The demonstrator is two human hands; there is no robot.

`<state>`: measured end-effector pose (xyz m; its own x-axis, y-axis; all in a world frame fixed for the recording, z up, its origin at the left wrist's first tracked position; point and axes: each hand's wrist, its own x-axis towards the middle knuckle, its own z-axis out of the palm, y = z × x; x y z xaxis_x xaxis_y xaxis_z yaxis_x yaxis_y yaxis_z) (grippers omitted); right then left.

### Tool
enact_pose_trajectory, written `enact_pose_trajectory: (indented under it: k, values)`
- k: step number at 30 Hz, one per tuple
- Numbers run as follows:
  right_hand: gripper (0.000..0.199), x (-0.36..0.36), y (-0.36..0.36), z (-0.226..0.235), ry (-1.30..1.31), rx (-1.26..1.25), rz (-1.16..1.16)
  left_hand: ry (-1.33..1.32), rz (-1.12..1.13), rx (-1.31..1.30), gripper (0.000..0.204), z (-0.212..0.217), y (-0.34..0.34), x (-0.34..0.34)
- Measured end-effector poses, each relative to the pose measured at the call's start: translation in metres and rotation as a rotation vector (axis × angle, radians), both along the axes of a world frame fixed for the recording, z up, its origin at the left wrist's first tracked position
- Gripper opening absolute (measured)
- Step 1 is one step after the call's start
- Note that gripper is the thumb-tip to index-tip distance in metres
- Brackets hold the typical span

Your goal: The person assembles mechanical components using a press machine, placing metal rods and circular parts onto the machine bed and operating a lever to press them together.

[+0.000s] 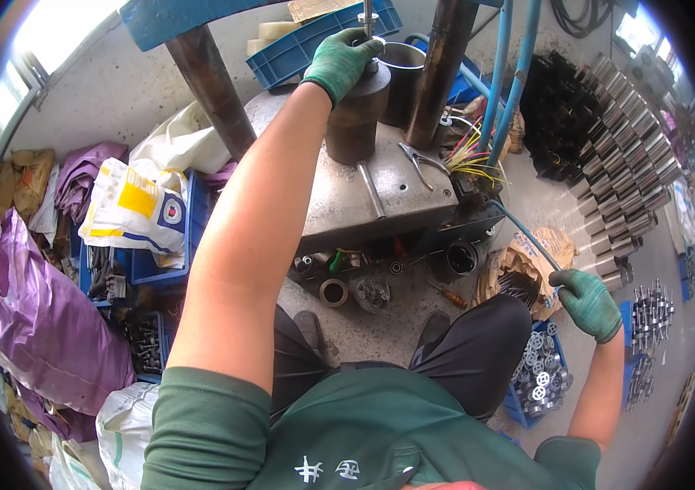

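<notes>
My left hand (339,67), in a green glove, reaches up and forward, its fingers closed round a slim metal shaft (369,23) with a collar. The shaft stands upright over a thick steel cylinder (354,118), and the fingers hide its lower part. This cylinder rests on the worn metal bed (335,200) of a press. Out to the right, my right hand (588,306), also gloved, is wrapped round the end of a thin lever rod (531,235) that runs to the press's side. Pliers (423,163) and a short metal bar (370,192) lie on the bed.
Dark press columns (213,90) flank the cylinder. Colourful wires (478,155) hang beside blue hoses (519,82). Stacked metal sleeves (629,163) stand at right, above a blue bin of round parts (539,376). Purple sacks (45,318) crowd the left. A screwdriver (448,294) lies below.
</notes>
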<state>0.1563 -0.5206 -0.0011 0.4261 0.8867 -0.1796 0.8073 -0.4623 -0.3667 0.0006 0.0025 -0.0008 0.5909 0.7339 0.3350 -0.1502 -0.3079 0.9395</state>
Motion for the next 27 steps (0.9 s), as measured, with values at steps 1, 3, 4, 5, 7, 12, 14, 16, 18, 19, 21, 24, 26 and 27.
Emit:
enact_pose_trajectory:
  k: [1, 3, 4, 5, 7, 12, 14, 16, 18, 19, 21, 24, 26, 27]
  values:
    - [0.033, 0.002, -0.002, -0.003, -0.006, -0.051, 0.035, 0.009, 0.002, 0.002, 0.038, 0.0, 0.0, 0.0]
    - [0.034, 0.006, -0.008, -0.01, -0.016, -0.152, 0.108, 0.032, 0.005, 0.006, 0.038, 0.002, 0.0, -0.001]
    - [0.034, 0.007, -0.008, -0.011, 0.017, -0.178, 0.113, 0.045, 0.008, 0.009, 0.039, 0.003, -0.001, -0.002]
    - [0.033, 0.008, -0.007, -0.008, 0.019, -0.126, 0.083, 0.06, 0.01, 0.013, 0.039, 0.005, -0.001, -0.002]
    - [0.032, 0.009, -0.003, -0.003, 0.026, -0.024, 0.026, 0.073, 0.017, 0.019, 0.039, 0.005, -0.005, -0.002]
    - [0.03, 0.015, -0.009, -0.014, -0.098, 0.165, -0.003, 0.062, 0.042, 0.018, 0.039, 0.003, -0.001, -0.001]
    - [0.029, 0.012, -0.008, -0.016, -0.126, 0.266, -0.06, 0.083, 0.052, 0.013, 0.039, 0.002, 0.001, -0.001]
    - [0.024, 0.018, 0.001, -0.012, -0.228, 0.464, -0.117, 0.076, 0.04, 0.003, 0.039, 0.003, 0.004, 0.0]
    - [0.025, 0.038, 0.021, 0.0, -0.414, 0.68, -0.113, 0.041, 0.021, 0.003, 0.04, -0.001, 0.011, 0.001]
    - [0.025, 0.048, 0.033, 0.012, -0.517, 0.751, -0.117, 0.008, 0.001, 0.005, 0.042, -0.007, 0.015, 0.005]
    - [0.026, 0.074, 0.064, 0.031, -0.669, 0.86, -0.127, 0.026, -0.001, 0.026, 0.041, -0.008, 0.021, 0.005]
    - [0.028, 0.111, 0.103, 0.059, -0.821, 0.915, -0.167, 0.043, 0.034, 0.063, 0.042, -0.007, 0.015, 0.006]
    - [0.03, 0.132, 0.123, 0.072, -0.869, 0.891, -0.208, 0.053, 0.024, 0.092, 0.045, -0.007, 0.016, 0.009]
    - [0.03, 0.139, 0.134, 0.075, -0.856, 0.884, -0.22, 0.05, 0.018, 0.093, 0.047, -0.009, 0.018, 0.009]
